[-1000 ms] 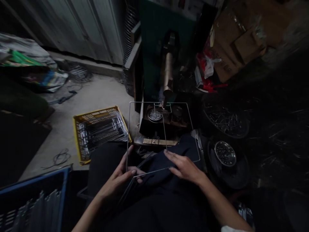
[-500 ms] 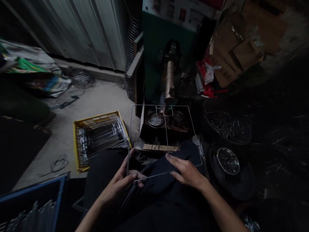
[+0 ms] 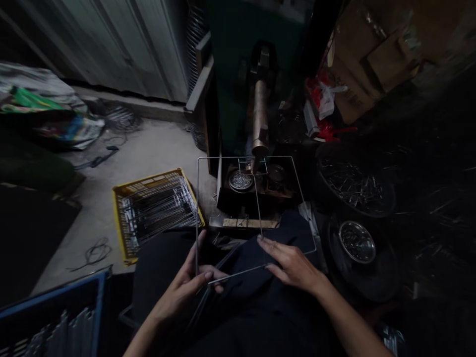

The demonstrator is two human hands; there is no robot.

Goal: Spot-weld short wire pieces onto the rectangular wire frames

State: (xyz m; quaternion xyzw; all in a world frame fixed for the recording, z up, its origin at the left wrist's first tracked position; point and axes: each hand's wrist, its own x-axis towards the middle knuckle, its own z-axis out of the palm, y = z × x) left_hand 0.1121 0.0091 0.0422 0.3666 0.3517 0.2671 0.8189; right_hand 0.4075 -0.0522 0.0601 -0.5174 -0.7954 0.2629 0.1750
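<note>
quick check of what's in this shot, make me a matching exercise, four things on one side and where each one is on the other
Things:
1 wire frame
2 yellow crate
3 blue crate
4 round metal dish

Places:
a on a dark machine base
b between the left hand and right hand
c on the concrete floor
d cut off at the view's bottom left

Pairs: 1b, 2c, 3d, 4a
</note>
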